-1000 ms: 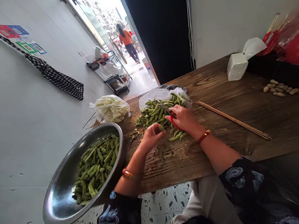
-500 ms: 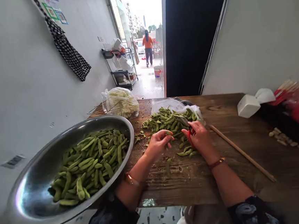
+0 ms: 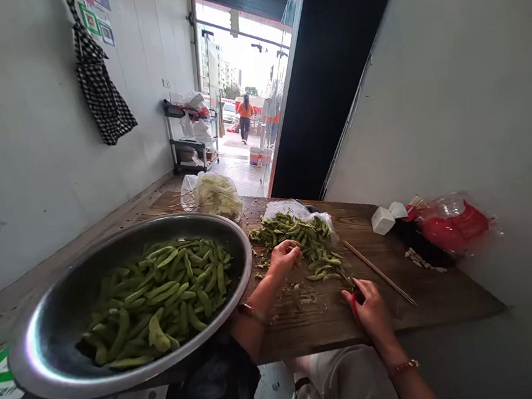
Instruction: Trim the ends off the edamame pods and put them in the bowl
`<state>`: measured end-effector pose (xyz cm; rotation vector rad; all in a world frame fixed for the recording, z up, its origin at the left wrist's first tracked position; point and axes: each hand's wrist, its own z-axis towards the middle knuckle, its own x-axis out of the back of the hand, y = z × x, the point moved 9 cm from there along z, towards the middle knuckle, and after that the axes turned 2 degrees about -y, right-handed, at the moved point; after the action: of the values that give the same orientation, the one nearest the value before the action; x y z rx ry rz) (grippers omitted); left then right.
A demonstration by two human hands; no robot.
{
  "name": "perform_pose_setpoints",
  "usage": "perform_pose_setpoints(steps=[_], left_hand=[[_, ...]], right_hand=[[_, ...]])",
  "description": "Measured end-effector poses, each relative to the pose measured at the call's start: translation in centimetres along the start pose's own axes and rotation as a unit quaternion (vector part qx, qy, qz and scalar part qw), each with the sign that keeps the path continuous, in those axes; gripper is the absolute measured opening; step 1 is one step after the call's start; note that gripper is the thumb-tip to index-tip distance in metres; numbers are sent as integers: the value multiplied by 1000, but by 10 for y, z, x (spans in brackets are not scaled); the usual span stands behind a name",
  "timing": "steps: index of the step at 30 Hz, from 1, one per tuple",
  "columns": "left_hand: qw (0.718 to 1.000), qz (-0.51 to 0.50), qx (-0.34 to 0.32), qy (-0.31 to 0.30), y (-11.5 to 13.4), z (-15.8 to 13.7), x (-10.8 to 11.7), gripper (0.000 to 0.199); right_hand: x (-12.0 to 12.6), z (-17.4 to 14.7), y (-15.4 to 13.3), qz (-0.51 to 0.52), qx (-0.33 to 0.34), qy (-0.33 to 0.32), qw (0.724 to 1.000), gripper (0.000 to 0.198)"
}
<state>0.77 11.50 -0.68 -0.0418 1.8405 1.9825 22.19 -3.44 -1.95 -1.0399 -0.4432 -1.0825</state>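
Note:
My left hand is closed in a pinch over the near edge of a heap of edamame pods; a green pod, mostly hidden, is between its fingertips. Closer to the table's front edge, my right hand grips red-handled scissors, their blades pointing away toward the loose pods. A wide steel basin stands to the left, filled with many pods. Under the far side of the heap lies a white plastic bag.
Cauliflower in a clear bag sits behind the basin. A pair of wooden sticks lies on the wooden table. At right are a white box and a red plastic bag. A person is outside the doorway.
My right hand has moved back with the scissors, away from the heap toward the table's front edge. The left hand stays by the pods. The camera view has shifted and tilted.

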Motion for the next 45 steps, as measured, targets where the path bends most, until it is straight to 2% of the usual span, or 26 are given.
perform_pose_setpoints(steps=[7,12,24,29,36,39,42,45], left_hand=[[999,0,25,-36,-5,2,-13,28],[998,32,15,-43,-5,5,-20,30],[997,54,19,-53,-2,-2,-31,24],[997,46,17,-64,1,-7,-35,18],[991,-24,90,-99,-8,-20,-51,17],[989,-51,96,-105,-9,-21,-53,17],[987,-63,98,-112,-10,-22,-54,20],[987,-52,88,-125,-8,-22,-54,22]], right_hand=[[3,-2,-3,-66,-85,0,994,38],[6,0,1,-67,-109,-9,992,39],[6,-5,12,14,-101,-25,994,42],[10,-9,13,72,-62,-56,994,44],[26,-17,-3,126,19,-103,986,44],[26,-20,-1,135,22,-98,986,43],[28,-23,11,140,-25,-50,989,42],[24,-30,12,109,-27,-41,993,41]])
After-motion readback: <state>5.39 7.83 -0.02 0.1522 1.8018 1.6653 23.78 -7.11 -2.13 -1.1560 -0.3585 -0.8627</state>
